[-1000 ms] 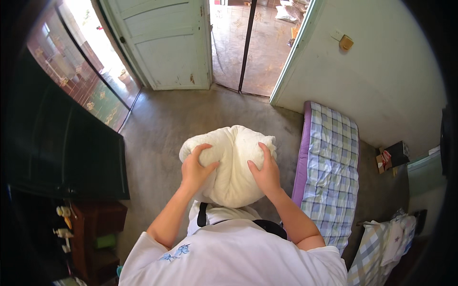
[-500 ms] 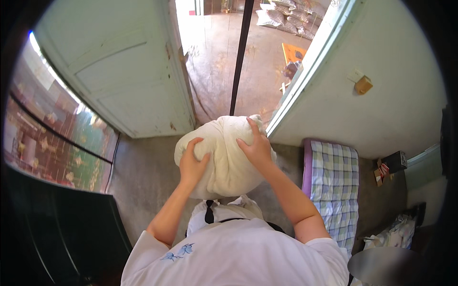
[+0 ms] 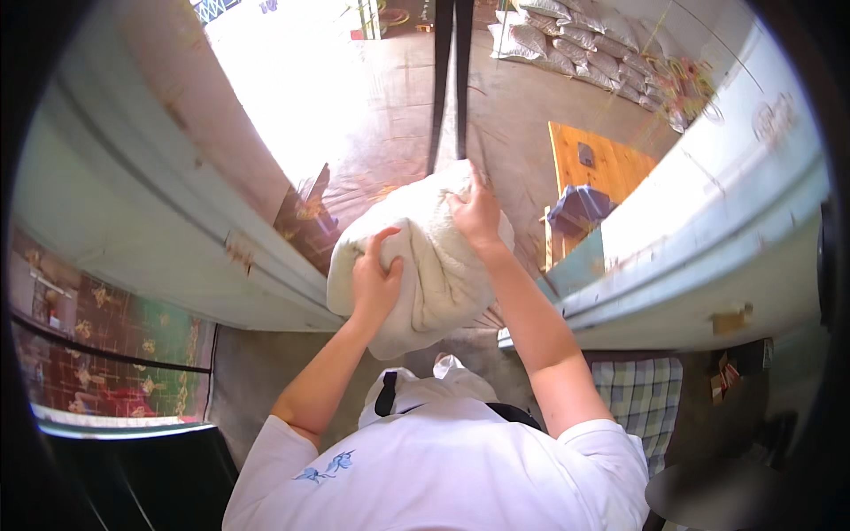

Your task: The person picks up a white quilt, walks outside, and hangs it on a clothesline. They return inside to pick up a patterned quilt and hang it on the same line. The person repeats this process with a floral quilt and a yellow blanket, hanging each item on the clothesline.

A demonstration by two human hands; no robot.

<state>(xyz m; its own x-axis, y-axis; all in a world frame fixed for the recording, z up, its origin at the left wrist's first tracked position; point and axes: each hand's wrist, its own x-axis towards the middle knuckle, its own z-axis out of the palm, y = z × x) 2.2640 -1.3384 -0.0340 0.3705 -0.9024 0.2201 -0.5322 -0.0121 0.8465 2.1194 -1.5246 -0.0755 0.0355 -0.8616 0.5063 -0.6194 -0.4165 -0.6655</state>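
both hands grip a bundled cream blanket (image 3: 425,257) held up before the doorway — left hand (image 3: 375,281) clutching its lower side, right hand (image 3: 476,215) pressed closed on top.

Brightness: strong daylight is seen through the open doorway (image 3: 372,115); the floor there is washed out by glare
Shadows: the lower corners are left dim
Distortion: door frames are bent by fisheye; a black rim is shown
Sharpness: slight motion blur is seen throughout
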